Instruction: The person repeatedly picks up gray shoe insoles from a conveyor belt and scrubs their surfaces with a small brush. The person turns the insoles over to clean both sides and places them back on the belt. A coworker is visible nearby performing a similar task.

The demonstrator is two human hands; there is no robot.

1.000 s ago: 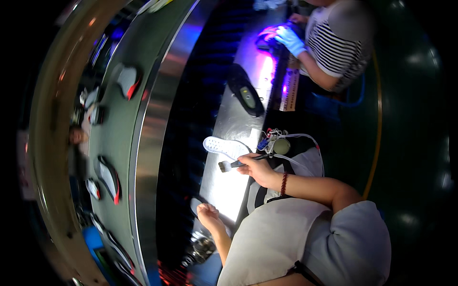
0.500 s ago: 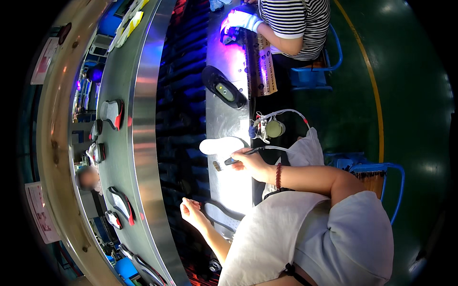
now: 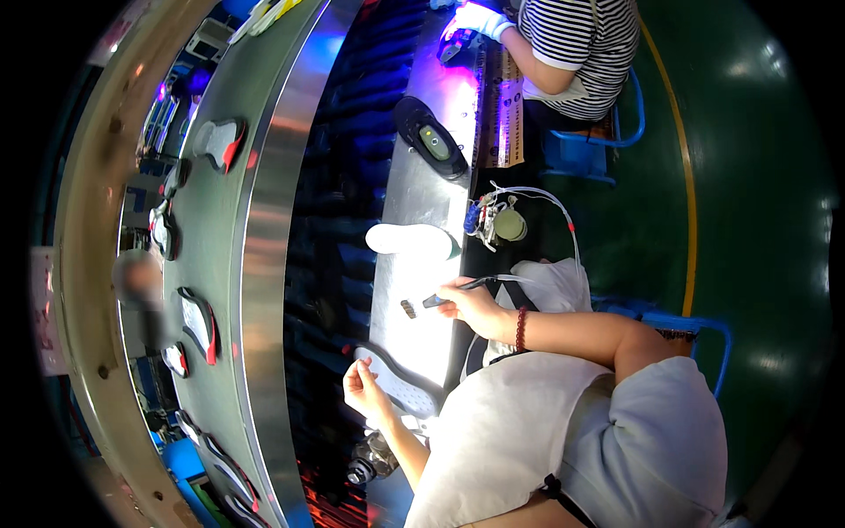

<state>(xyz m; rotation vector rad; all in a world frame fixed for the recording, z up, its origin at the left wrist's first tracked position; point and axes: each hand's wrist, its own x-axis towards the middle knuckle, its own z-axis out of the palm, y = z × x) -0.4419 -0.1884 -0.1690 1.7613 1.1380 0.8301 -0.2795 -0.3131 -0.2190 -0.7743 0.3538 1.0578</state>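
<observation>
My right hand is closed around the black handle of a brush with a thin tube running from it. The brush's dark bristle end is just over the brightly lit metal bench. My left hand has its fingers curled together beside a pale grey shoe sole; whatever they may hold is hidden. That sole lies at the bench's near end. Beyond the brush lies a white sole. Farther off rests a black sole with a pale oval inset.
A conveyor belt on the left carries several red and grey soles. A round pot with tubing stands right of the bench. A co-worker in a striped shirt sits at the far end. Blue stools stand on the green floor.
My right hand and the brush are now apart from the white sole, toward the near side. My left hand has shifted slightly right, nearer the grey sole. The whole view has shifted.
</observation>
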